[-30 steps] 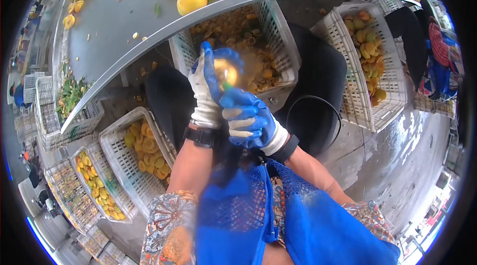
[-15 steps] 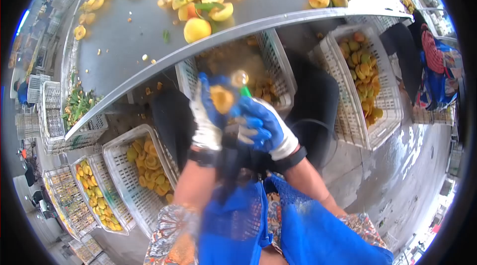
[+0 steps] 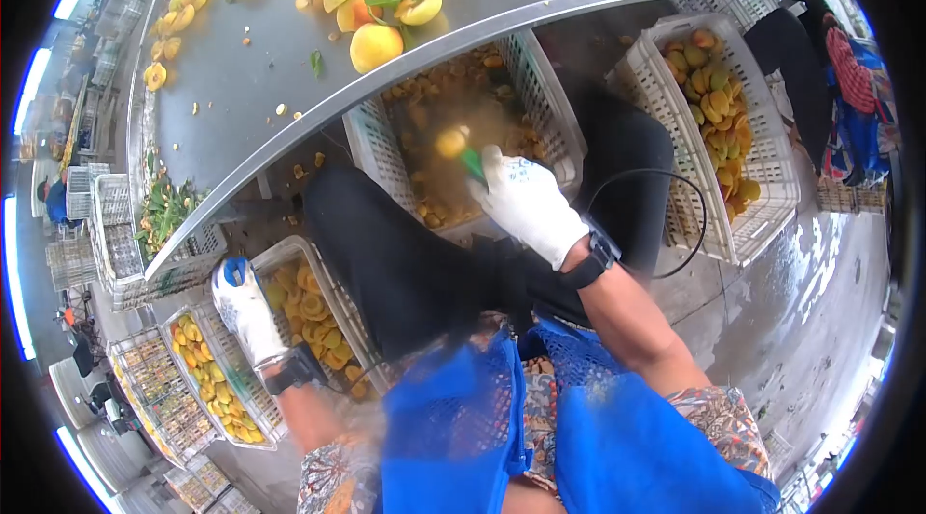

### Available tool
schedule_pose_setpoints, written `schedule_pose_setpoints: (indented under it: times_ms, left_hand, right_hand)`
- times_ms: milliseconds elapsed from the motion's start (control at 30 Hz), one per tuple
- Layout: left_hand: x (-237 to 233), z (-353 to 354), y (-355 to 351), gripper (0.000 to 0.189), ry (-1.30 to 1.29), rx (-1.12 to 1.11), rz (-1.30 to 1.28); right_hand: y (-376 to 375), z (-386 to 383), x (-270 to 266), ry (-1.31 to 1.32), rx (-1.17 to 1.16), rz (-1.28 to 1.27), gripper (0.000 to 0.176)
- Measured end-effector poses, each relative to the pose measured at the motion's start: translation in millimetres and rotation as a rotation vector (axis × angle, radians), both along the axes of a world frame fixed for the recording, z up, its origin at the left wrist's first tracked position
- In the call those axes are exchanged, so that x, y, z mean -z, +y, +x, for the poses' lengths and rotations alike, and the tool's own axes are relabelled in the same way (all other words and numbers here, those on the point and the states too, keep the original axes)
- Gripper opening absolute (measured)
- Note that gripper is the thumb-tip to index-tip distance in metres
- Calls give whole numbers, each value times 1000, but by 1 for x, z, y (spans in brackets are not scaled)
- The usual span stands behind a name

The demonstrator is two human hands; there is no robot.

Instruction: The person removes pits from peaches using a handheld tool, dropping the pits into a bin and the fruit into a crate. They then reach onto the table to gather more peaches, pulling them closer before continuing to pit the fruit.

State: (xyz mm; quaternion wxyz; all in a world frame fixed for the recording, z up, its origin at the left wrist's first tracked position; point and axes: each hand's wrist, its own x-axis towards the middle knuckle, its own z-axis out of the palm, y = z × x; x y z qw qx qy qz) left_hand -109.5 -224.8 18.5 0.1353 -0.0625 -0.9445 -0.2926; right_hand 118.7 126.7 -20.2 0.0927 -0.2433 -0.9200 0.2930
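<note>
The right hand (image 3: 529, 201), in a white glove, is closed around a green-handled tool (image 3: 473, 165) at the centre of the frame. The tool points up and left, and a small yellow fruit piece (image 3: 451, 142) sits at its tip. Hand and tool hang over the open top of a white scrap crate (image 3: 548, 101), inside its walls and touching neither side. This crate stands just under the curved front edge of the steel table (image 3: 241, 80), so there is little room above it. The left hand (image 3: 246, 307) is well apart, at lower left, palm down over the left rim of a crate of fruit halves (image 3: 338, 307); whether it holds anything I cannot tell. A second crate of halves (image 3: 172, 326) stands just beside it to the left, with the hand over the narrow gap between them. The person's dark trouser legs (image 3: 386, 244) fill the space between the two hands. On the table above lie a whole peach (image 3: 376, 46) and cut pieces close to the edge. At right a third crate (image 3: 772, 157) holds more fruit, and a black cable (image 3: 696, 215) loops beside it. Wet floor (image 3: 801, 321) lies open at lower right, and a blue apron (image 3: 617, 437) covers the bottom of the frame.
</note>
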Motion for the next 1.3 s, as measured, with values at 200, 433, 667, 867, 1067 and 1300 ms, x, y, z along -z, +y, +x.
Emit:
schedule_pose_setpoints:
  times_ms: [200,433,667,867,1067,1300]
  left_hand:
    - [-43,78,180,36,181,739,70]
    - [24,85,259,35,-280,944,150]
    - [-80,30,280,34,-93,656,386]
    - [-45,-32,331,70,-53,731,-476]
    - [-55,-42,324,60,-92,568,-245]
    - [-65,-9,219,67,-1198,984,1598]
  right_hand:
    - [2,4,-14,-10,-40,-122,21]
    - [6,24,-9,-46,-13,-91,20]
    - [14,25,6,38,-35,-141,30]
    - [20,25,-11,-105,23,-312,32]
    - [20,26,-10,-33,105,-288,34]
    - [23,17,-20,-50,149,-421,36]
